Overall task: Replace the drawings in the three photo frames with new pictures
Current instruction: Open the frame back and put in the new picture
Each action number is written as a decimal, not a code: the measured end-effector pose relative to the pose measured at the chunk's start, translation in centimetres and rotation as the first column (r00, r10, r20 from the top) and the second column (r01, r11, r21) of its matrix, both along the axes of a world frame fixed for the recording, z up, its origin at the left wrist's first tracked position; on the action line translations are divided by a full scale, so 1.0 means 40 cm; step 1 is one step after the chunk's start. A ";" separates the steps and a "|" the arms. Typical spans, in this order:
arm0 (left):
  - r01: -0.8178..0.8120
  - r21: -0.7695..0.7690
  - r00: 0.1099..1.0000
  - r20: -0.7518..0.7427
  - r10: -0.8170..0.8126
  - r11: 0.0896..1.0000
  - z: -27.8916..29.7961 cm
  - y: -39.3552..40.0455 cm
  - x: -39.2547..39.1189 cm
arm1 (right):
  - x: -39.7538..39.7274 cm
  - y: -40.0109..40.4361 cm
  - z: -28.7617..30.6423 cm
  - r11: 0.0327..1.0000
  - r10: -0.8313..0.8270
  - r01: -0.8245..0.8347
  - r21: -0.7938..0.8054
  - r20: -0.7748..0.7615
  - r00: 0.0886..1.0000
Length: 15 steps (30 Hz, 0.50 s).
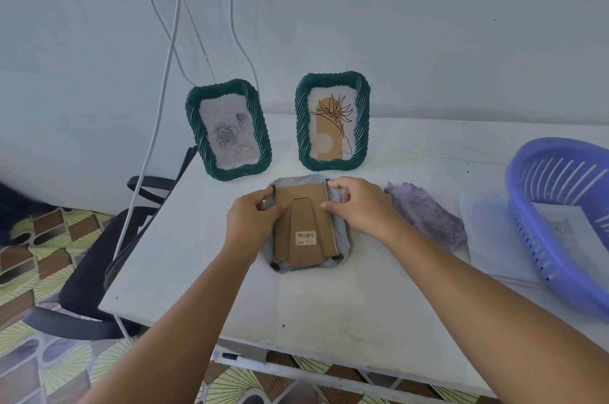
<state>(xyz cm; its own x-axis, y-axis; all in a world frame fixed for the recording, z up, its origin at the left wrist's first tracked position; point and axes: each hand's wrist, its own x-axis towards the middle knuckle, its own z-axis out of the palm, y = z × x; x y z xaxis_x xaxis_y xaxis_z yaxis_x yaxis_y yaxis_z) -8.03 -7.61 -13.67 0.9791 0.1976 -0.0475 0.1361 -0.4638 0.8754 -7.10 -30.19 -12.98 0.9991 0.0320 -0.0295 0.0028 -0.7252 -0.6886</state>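
White table (329, 304) first: two green frames (228, 129) stand upright at the back, and the grey frame (342, 232) lies face down in the middle. On it, the cardboard backing (304, 206). Left hand (252, 225) and right hand (361, 207) pinch its upper edges, fingers curled. Looks like the backing step; next, I'd guess, the small black corner tabs (336, 257) need turning.
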 end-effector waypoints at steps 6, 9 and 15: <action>0.013 0.016 0.999 -0.037 -0.013 1.000 0.017 -0.001 0.000 | -0.001 0.002 0.011 1.000 -0.006 0.006 0.005 -0.016 1.000; 0.007 0.046 1.000 -0.029 -0.006 0.999 0.021 -0.004 -0.007 | -0.006 0.002 0.014 1.000 -0.005 0.004 -0.019 -0.025 1.000; 0.025 0.066 0.999 -0.048 -0.022 0.998 0.029 -0.004 -0.008 | -0.007 0.007 0.018 1.000 -0.023 0.022 -0.009 -0.036 0.999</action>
